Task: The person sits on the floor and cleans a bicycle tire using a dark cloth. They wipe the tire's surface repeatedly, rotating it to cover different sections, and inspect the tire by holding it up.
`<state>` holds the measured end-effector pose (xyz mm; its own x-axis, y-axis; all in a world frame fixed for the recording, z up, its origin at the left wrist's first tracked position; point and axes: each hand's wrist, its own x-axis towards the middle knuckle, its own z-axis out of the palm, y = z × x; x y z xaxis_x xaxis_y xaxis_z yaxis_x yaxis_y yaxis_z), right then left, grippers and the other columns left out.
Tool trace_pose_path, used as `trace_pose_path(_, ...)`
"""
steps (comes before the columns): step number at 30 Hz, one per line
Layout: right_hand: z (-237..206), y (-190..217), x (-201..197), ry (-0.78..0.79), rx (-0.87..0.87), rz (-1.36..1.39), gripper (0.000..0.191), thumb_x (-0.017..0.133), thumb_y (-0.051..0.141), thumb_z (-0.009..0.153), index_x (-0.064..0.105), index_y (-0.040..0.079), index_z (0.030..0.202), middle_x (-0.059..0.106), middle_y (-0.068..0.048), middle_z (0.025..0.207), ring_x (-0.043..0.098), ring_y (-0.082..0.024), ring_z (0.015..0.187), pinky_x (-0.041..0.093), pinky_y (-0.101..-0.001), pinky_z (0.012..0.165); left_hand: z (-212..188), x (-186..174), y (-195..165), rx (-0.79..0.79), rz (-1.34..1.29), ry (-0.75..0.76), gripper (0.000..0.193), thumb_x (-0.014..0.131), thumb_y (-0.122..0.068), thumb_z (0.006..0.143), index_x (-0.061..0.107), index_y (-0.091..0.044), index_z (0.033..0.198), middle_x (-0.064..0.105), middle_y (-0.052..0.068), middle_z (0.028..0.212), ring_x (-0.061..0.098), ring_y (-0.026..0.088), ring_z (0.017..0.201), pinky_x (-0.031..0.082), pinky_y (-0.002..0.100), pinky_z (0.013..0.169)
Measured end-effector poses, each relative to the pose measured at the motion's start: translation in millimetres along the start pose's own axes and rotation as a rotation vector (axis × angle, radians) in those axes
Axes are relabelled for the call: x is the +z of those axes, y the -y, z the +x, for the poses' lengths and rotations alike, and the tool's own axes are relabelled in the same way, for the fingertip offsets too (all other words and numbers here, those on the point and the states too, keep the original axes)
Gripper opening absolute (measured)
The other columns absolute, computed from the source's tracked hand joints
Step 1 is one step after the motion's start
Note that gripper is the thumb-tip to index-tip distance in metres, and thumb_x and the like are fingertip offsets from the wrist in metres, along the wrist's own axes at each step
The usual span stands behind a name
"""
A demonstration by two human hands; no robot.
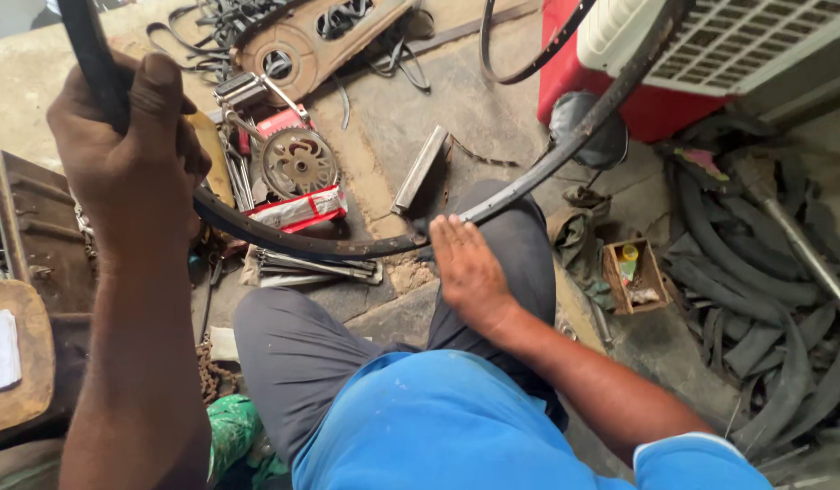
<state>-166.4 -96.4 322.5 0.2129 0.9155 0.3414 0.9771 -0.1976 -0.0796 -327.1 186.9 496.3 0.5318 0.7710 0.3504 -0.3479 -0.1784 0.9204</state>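
Seated low, knees up, grey trousers and blue shirt in view. Left hand [121,150] is clenched around the upper part of a bicycle rim [347,245], with a black tyre [89,54] running up out of the fist. Right hand [470,272] lies flat and released, fingers straight, their tips touching the rim where it crosses the right knee.

The rim arcs from the left fist down across the lap and up toward the red and white cooler [656,63] at top right.

On the floor beyond the rim: a chainwheel [297,163] on red packaging, a pedal just above it, a metal bar [420,170] and loose spokes. A small wooden box [633,272] sits right of the knee, next to a heap of old rubber tubes [756,290].

Risks, as judged (only one fist actually grips): the rim could slip off the knee and swing into the clutter. Flat fingers against the metal edge could get pinched or scraped if the rim turns suddenly.
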Motion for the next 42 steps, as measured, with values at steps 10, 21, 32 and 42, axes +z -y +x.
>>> trace_pose_path(10,13,-35,-40,-0.199,0.08,0.514,0.055,0.051,-0.01,0.092,0.054,0.003,0.145,0.066,-0.022,0.137,0.068,-0.037,0.121,0.053,-0.0415,0.106,-3,6,-8,0.039,0.045,0.018,0.035,0.078,-0.027,0.114,0.055,-0.003,0.103,0.056,0.005,0.073,0.049,0.009,0.051,0.037,0.025,0.045)
trace_pose_path(21,18,-41,-33,-0.084,0.112,0.245,0.023,0.063,0.008,0.094,0.068,0.003,0.115,0.065,-0.02,0.112,0.063,-0.037,0.102,0.053,-0.0445,0.089,-8,16,-12,0.067,0.07,0.062,0.038,0.078,-0.033,0.112,0.056,-0.003,0.101,0.053,0.001,0.071,0.05,0.007,0.052,0.039,0.024,0.046)
trace_pose_path(32,17,-18,-33,-0.023,0.08,0.072,0.019,0.06,0.008,0.086,0.071,0.005,0.102,0.058,-0.012,0.089,0.06,-0.031,0.083,0.05,-0.0437,0.07,-15,23,-22,0.013,0.117,-0.031,0.031,0.076,-0.03,0.109,0.056,-0.006,0.104,0.056,-0.001,0.072,0.049,0.006,0.051,0.038,0.023,0.045)
trace_pose_path(42,16,-13,-27,0.032,0.083,-0.02,0.024,0.061,0.011,0.086,0.072,0.006,0.106,0.059,-0.012,0.09,0.061,-0.031,0.085,0.051,-0.0427,0.071,-13,18,-22,0.012,0.108,-0.021,0.027,0.074,-0.025,0.112,0.058,-0.005,0.104,0.058,0.001,0.072,0.05,0.007,0.051,0.037,0.023,0.045)
